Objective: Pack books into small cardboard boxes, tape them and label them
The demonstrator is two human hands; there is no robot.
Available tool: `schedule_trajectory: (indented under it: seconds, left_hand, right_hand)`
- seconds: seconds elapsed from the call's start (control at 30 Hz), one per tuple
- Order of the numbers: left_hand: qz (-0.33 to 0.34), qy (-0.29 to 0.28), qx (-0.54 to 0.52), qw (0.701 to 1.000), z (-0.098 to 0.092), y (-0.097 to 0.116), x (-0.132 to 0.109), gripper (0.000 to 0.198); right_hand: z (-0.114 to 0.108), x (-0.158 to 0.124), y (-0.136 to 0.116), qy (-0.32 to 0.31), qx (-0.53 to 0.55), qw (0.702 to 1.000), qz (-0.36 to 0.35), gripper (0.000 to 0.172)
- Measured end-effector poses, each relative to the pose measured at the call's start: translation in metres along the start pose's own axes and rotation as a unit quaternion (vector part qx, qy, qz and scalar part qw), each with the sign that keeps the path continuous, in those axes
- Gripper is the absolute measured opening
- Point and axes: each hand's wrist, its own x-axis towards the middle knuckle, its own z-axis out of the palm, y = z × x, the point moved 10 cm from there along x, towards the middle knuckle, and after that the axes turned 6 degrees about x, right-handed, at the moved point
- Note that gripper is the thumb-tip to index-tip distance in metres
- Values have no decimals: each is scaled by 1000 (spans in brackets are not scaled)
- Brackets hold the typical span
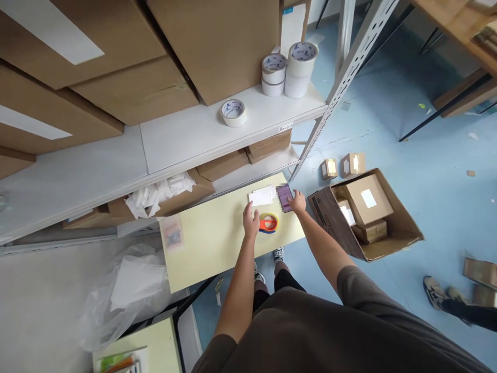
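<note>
My left hand (251, 221) is over the pale yellow table (209, 243), its fingers apart and holding nothing. Its fingertips are close to a white paper slip (262, 196); whether they touch it I cannot tell. Right beside that hand lies a tape dispenser (268, 223) in orange, yellow and blue. At the table's right end, my right hand (298, 202) grips the edge of a phone (284, 198) with a purple screen, thumb over its face. The fingers' far side is hidden.
Tape rolls (233, 112) and large cartons (217, 46) stand on the white shelf (182, 142) ahead. An open carton (404, 223) with smaller boxes sits on the floor to the right. A plastic bag (135, 285) is at left; another person's shoe (435, 292) shows at right.
</note>
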Motion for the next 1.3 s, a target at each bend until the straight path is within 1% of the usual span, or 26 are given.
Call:
schedule_trajectory:
  seconds: [0.1,0.17,0.23,0.33,0.4,0.47,0.57,0.67,0.73,0.83,0.93,1.0,1.1,1.17,1.23,1.3]
  left_hand:
    - [5,13,-12,1000,-5,0,-5,53]
    - [12,26,-16,999,-13,0,-9,53]
    - [11,40,-14,999,-26,-1,-15,52]
    - [1,68,-15,998,-57,-7,-28,52]
    - [-1,93,-23,995,-86,-11,-40,52]
    - [2,125,-26,992,-121,-16,-55,51]
    - [2,183,-18,983,-181,-31,-89,46]
    - [-8,241,-16,970,-243,-57,-137,46]
    - [-20,276,-18,961,-283,-82,-177,47]
    - [-51,325,-22,944,-338,-129,-248,50]
    - [-97,386,-36,917,-387,-179,-333,51]
    - [-125,433,-53,891,-414,-211,-396,50]
    - [-156,489,-72,855,-445,-254,-497,49]
    - [-176,523,-80,830,-462,-286,-567,50]
    - [-202,562,-88,798,-475,-321,-641,52]
    - [-239,593,-93,763,-478,-356,-714,54]
  right_hand:
    - [-5,0,-8,9,19,1000,-22,61]
    - [-10,-4,-20,17,22,999,-37,60]
    - [-13,-12,-41,12,21,998,-65,60]
    - [-8,-39,-90,-4,27,990,-136,60]
    - [4,-68,-129,-25,38,980,-196,61]
    - [26,-105,-167,-64,47,964,-255,61]
    - [70,-171,-217,-141,59,932,-329,61]
    - [121,-244,-251,-221,64,899,-373,59]
    - [155,-293,-266,-263,60,879,-392,59]
    - [206,-371,-283,-318,45,847,-423,59]
    - [254,-457,-292,-377,18,807,-453,61]
    - [283,-519,-293,-414,-3,776,-476,62]
    - [327,-621,-287,-466,-23,719,-515,63]
    - [359,-696,-275,-502,-34,677,-537,64]
    - [391,-773,-255,-541,-50,632,-552,64]
    - [417,-849,-230,-581,-67,585,-561,64]
